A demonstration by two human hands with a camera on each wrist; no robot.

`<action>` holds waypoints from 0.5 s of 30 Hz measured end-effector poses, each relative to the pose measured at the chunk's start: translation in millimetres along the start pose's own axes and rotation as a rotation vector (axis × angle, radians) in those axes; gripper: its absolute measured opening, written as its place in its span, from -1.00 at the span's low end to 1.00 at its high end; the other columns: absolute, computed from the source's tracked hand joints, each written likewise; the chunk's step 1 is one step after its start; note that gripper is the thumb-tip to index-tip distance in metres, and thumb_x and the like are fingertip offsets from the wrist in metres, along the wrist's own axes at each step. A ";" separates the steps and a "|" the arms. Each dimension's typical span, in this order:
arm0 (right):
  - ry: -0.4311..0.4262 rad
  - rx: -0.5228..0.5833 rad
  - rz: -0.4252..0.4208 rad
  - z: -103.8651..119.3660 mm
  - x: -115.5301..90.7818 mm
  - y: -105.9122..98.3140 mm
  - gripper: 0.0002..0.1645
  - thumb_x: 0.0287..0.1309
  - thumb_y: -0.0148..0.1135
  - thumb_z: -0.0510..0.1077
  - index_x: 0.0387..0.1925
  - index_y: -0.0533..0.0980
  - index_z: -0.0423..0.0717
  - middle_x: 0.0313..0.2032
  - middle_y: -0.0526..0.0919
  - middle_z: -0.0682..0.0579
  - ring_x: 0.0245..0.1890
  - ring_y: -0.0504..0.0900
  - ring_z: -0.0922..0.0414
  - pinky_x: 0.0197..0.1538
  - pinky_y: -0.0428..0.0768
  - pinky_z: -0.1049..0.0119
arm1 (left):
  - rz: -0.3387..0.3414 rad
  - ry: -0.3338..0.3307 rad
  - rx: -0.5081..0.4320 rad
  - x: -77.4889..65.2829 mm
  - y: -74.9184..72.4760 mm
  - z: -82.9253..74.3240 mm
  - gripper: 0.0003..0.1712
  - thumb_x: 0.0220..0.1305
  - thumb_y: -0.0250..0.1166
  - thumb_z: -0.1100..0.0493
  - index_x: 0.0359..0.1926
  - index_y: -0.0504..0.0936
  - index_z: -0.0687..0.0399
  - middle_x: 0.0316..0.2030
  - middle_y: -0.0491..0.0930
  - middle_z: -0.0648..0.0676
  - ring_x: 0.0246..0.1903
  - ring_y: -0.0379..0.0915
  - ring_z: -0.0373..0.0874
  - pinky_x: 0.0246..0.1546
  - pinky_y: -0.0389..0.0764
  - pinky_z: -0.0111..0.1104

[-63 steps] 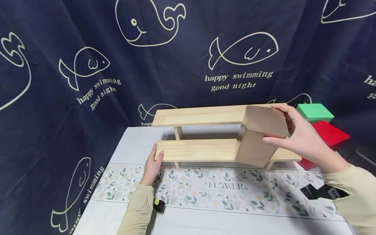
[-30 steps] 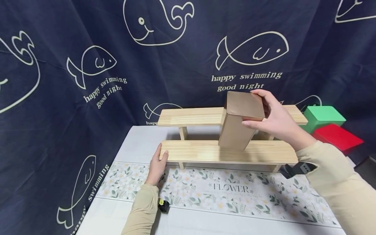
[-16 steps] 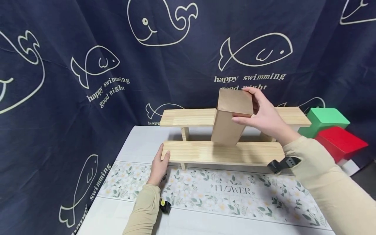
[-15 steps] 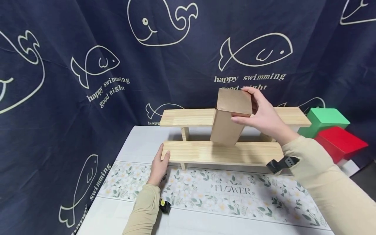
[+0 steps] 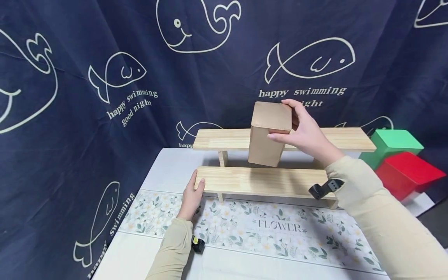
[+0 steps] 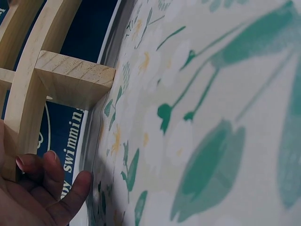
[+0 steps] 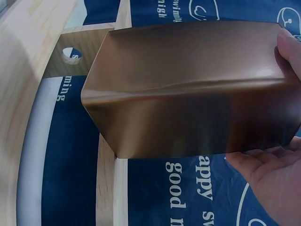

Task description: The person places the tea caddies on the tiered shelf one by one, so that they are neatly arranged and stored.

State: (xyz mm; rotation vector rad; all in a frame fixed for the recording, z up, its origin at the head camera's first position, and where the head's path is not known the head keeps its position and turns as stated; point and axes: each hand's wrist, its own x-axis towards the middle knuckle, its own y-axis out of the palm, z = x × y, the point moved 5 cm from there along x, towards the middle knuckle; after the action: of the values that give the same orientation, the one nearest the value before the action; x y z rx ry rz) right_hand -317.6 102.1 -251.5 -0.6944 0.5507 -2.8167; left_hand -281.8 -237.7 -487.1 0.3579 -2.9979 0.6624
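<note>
A brown metallic box (image 5: 267,136) hangs tilted above the lower board, in front of the upper one. My right hand (image 5: 308,134) grips its upper right end, thumb on the front face and fingers on the far side. In the right wrist view the box (image 7: 188,89) spans the middle, held by the hand (image 7: 277,174) at the right edge. My left hand (image 5: 191,196) holds the left end of the two-tier wooden shelf (image 5: 241,181), at the lower board. The left wrist view shows this hand (image 6: 44,193) with some fingers curled beneath the board.
A green box (image 5: 393,144) and a red box (image 5: 411,171) stand right of the shelf. Under the shelf lies a white cloth with a floral band (image 5: 241,223). A dark blue curtain (image 5: 210,85) with fish drawings hangs behind and at the left.
My right hand has carried the brown box leftward and up, from the shelf's right side to above its middle. My left hand keeps its hold on the shelf end. The view has shifted slightly.
</note>
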 end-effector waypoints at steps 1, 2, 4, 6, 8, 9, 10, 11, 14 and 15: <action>-0.003 0.000 0.003 0.4 1.1 1.1 0.13 -0.13 0.56 -0.30 0.41 0.10 -0.01 0.19 0.35 0.00 0.11 0.44 0.15 0.12 0.44 0.38 | -0.001 0.004 0.006 -0.1 -0.1 0.0 -0.28 0.49 0.03 -0.10 0.54 0.04 -0.06 0.46 0.14 0.11 0.16 0.41 0.11 0.08 0.52 -0.07; -0.006 0.000 0.007 0.7 2.2 2.1 0.13 -0.13 0.56 -0.30 0.41 0.10 -0.02 0.20 0.34 -0.01 0.11 0.44 0.14 0.12 0.44 0.38 | -0.003 0.008 0.010 -0.1 -0.4 -0.4 -0.28 0.49 0.03 -0.10 0.54 0.04 -0.06 0.45 0.14 0.11 0.17 0.41 0.12 0.12 0.50 -0.06; -0.008 0.003 0.012 1.2 4.3 3.9 0.13 -0.13 0.56 -0.30 0.41 0.09 -0.03 0.20 0.34 -0.01 0.12 0.44 0.14 0.11 0.45 0.39 | -0.005 0.012 0.015 0.1 -0.3 -1.0 -0.28 0.49 0.04 -0.09 0.53 0.05 -0.06 0.45 0.15 0.11 0.23 0.36 0.12 0.21 0.42 -0.07; -0.009 0.005 0.010 1.3 6.3 5.1 0.14 -0.13 0.56 -0.30 0.41 0.08 -0.02 0.19 0.35 -0.01 0.11 0.45 0.14 0.07 0.47 0.43 | -0.007 0.016 0.017 0.7 -0.1 -1.6 -0.29 0.49 0.03 -0.07 0.53 0.05 -0.05 0.45 0.14 0.12 0.32 0.25 0.09 0.31 0.31 -0.10; -0.006 0.014 0.006 0.8 8.3 5.8 0.14 -0.13 0.56 -0.30 0.42 0.08 -0.01 0.19 0.36 -0.01 0.10 0.45 0.15 0.04 0.49 0.46 | -0.008 0.021 0.020 1.2 0.1 -2.0 -0.29 0.49 0.03 -0.07 0.53 0.05 -0.04 0.46 0.13 0.11 0.40 0.09 0.03 0.38 0.19 -0.13; -0.001 0.021 0.006 0.2 9.4 6.1 0.15 -0.12 0.55 -0.31 0.43 0.07 -0.01 0.19 0.36 -0.02 0.11 0.46 0.14 0.02 0.50 0.47 | -0.007 0.021 0.019 1.5 0.3 -1.6 -0.29 0.50 0.03 -0.07 0.53 0.05 -0.04 0.46 0.13 0.11 0.41 0.08 0.03 0.39 0.18 -0.13; 0.003 0.027 0.005 -0.6 10.5 6.3 0.16 -0.12 0.55 -0.30 0.43 0.07 0.00 0.19 0.36 -0.02 0.12 0.45 0.13 0.03 0.50 0.47 | -0.006 0.023 0.018 1.8 0.3 -1.2 -0.29 0.49 0.03 -0.08 0.53 0.05 -0.05 0.46 0.13 0.11 0.41 0.07 0.02 0.39 0.16 -0.14; 0.007 0.031 0.007 -1.5 11.8 6.5 0.17 -0.11 0.55 -0.30 0.45 0.05 0.00 0.20 0.37 -0.03 0.14 0.45 0.13 0.05 0.50 0.45 | -0.006 0.025 0.018 1.9 0.3 -0.8 -0.29 0.49 0.03 -0.08 0.53 0.05 -0.05 0.46 0.13 0.11 0.42 0.07 0.02 0.39 0.16 -0.13; 0.024 0.030 0.019 -4.5 15.3 7.4 0.24 -0.07 0.54 -0.24 0.51 -0.04 0.02 0.27 0.35 -0.05 0.23 0.39 0.09 0.19 0.46 0.30 | -0.010 0.028 0.017 2.0 -0.2 0.7 -0.29 0.49 0.03 -0.10 0.53 0.05 -0.06 0.46 0.13 0.10 0.41 0.07 0.03 0.39 0.16 -0.12; 0.028 0.021 0.021 -5.3 16.2 7.6 0.26 -0.06 0.54 -0.21 0.52 -0.08 0.02 0.29 0.34 -0.06 0.26 0.37 0.08 0.24 0.43 0.23 | -0.012 0.031 0.019 2.1 -0.5 1.1 -0.28 0.49 0.03 -0.10 0.53 0.06 -0.05 0.45 0.14 0.11 0.42 0.04 0.03 0.41 0.11 -0.13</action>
State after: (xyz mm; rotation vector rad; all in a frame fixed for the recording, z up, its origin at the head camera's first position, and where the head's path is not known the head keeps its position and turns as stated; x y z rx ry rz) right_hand -333.5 92.5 -252.3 -0.6422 0.5290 -2.8123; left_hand -283.8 -239.0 -487.7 0.3627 -2.9595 0.6898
